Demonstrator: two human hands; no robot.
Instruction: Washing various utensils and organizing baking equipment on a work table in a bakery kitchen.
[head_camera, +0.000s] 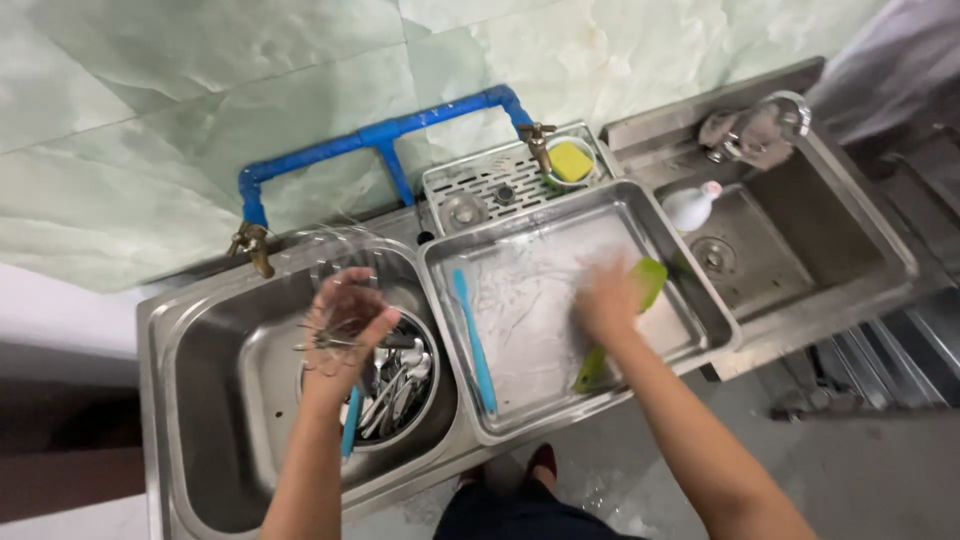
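A wire whisk (335, 335) is clamped in the left hand (345, 330) over the bowl (440, 385) of cutlery. The right hand (605, 300) is closed on a green spatula (648, 280) in the middle basin (520, 310). Washing is judged in hand; both grips must be kept firm.

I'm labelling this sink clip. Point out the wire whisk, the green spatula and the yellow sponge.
wire whisk (335, 325), head view, wires at left hand.
green spatula (650, 280), head view, blade past right hand.
yellow sponge (571, 160), head view, top face.

The long steel sink unit (200, 330) is brushed metal, dull and wet. The wire whisk (335, 335) is shiny metal. The green spatula (640, 290) looks smooth plastic. The pale green wall (150, 100) is glossy marble-like tile.
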